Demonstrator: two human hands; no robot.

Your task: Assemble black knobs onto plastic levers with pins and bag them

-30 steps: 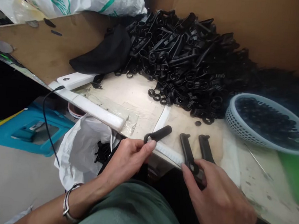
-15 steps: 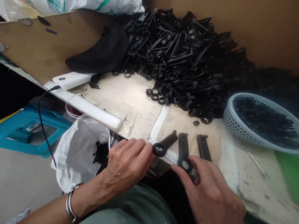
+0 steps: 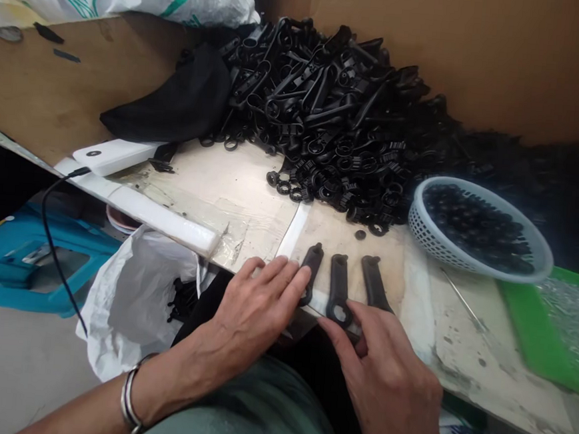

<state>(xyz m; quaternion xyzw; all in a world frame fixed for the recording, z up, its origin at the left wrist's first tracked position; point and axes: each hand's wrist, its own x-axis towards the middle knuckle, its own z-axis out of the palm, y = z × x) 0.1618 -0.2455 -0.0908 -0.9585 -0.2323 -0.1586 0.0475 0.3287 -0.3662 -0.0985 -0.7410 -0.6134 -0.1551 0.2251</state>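
Observation:
Three black plastic levers with ring ends lie side by side along the table's front edge. My left hand (image 3: 263, 302) rests at that edge, fingers stretched and lying against the lower end of the left lever (image 3: 312, 265); its thumb is hidden. With thumb and forefinger, my right hand (image 3: 387, 378) grips the ring end of the middle lever (image 3: 338, 284), which stays on the table. The right lever (image 3: 375, 284) lies just beyond my right fingers, its lower end covered by them.
Behind is a large heap of black plastic parts (image 3: 317, 119). At right stand a pale perforated basket (image 3: 471, 263) of small black pieces and a green tray (image 3: 526, 329) of clear bits. A thin metal rod (image 3: 461, 299) lies nearby. A white sack (image 3: 127, 298) hangs open below left.
The left lever has turned from slanting to nearly upright beside the middle one. My left fingers have shifted onto it from its ring end. My right hand keeps its hold; the view has swung slightly right.

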